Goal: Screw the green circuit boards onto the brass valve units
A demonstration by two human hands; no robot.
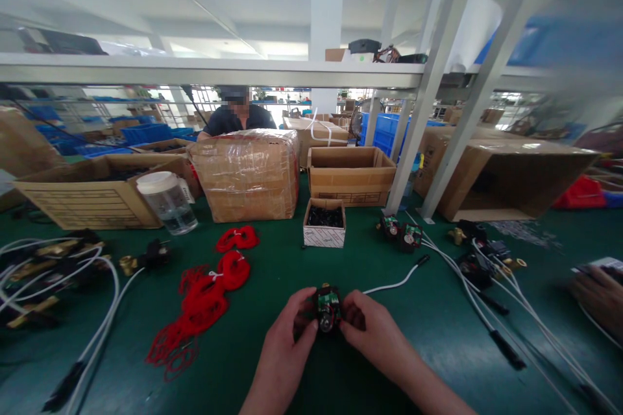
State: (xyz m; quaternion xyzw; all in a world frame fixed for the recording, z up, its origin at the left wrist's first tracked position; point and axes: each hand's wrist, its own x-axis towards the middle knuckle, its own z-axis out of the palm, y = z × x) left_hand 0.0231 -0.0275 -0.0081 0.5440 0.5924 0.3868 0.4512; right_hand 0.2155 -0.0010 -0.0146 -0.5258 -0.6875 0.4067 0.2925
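My left hand (287, 337) and my right hand (372, 331) both grip a small black valve part (328, 308) with a green label, held just above the green table (272, 363). Fingers of each hand pinch its sides. A white cable (396, 282) runs from the part to the right, ending in a black plug. Bundles of red ties (207, 298) lie to the left of my hands. A small white box (324, 224) of black parts stands behind the held part.
Cardboard boxes (349, 175), a wrapped carton (248, 175) and a clear jar (168, 202) line the back. More valves with white cables (487, 272) lie right and left. A person sits across the table. Another person's hand (601, 298) is at the right edge.
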